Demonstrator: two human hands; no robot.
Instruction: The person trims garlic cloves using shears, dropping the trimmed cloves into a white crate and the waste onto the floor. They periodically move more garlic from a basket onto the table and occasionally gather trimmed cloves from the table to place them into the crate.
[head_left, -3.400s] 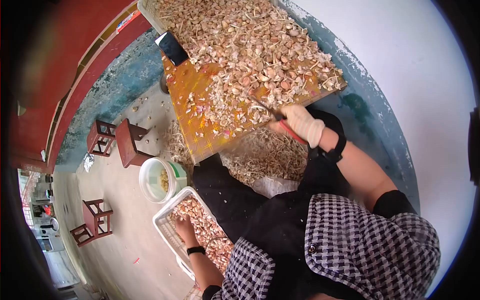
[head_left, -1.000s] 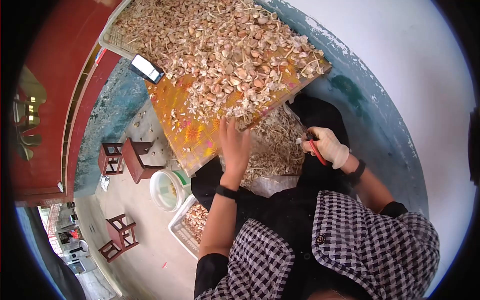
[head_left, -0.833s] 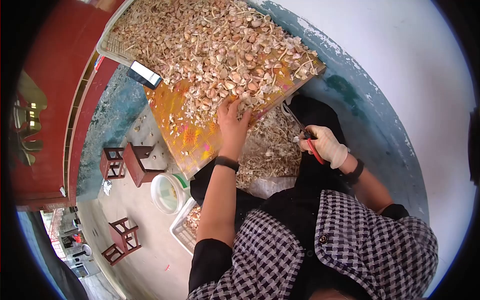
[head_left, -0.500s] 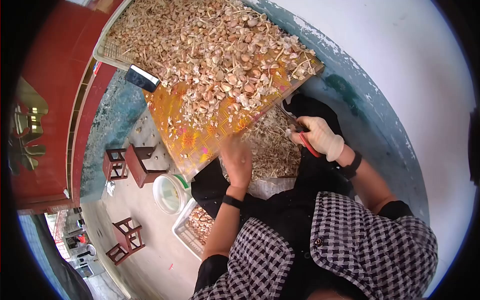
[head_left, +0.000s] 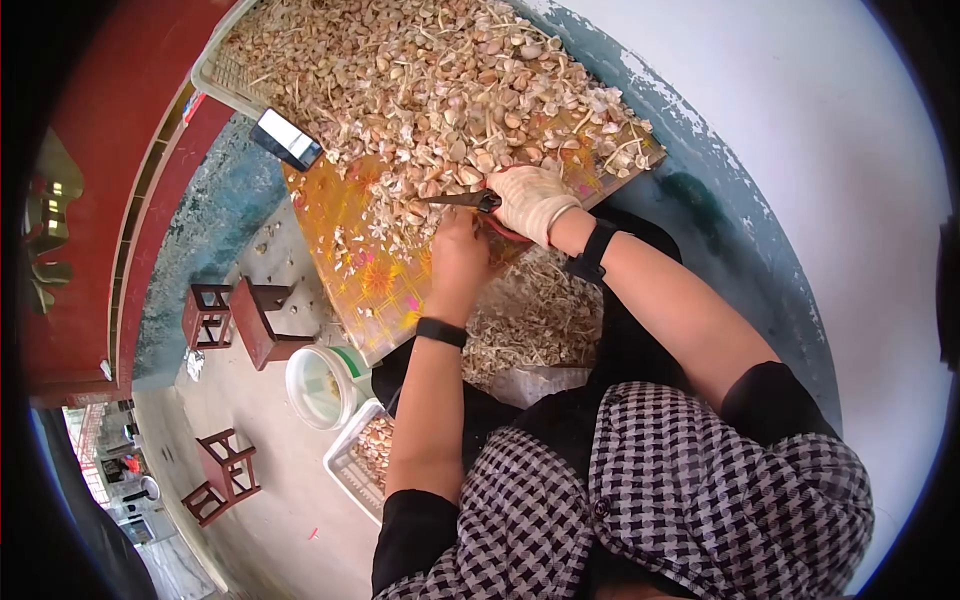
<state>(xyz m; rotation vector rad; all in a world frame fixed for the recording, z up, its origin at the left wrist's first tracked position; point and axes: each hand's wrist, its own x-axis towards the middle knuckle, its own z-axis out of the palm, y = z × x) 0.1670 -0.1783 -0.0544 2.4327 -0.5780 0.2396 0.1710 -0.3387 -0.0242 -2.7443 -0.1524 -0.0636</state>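
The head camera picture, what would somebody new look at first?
Probably the big heap of garlic cloves, spread over the orange patterned table. Next, the scissors with red handles in the gloved right hand, at the heap's near edge. Then maybe the phone, by the table's left edge, its screen partly bright white.

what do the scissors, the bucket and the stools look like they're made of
Scissors: dark, dull blades, probably metal; the red handles look like smooth plastic, though the glove covers much of them.
Bucket: likely plastic, since the whitish wall is cloudy and see-through.
Stools: probably wood, painted or stained reddish brown, going by their flat boards and squared legs.
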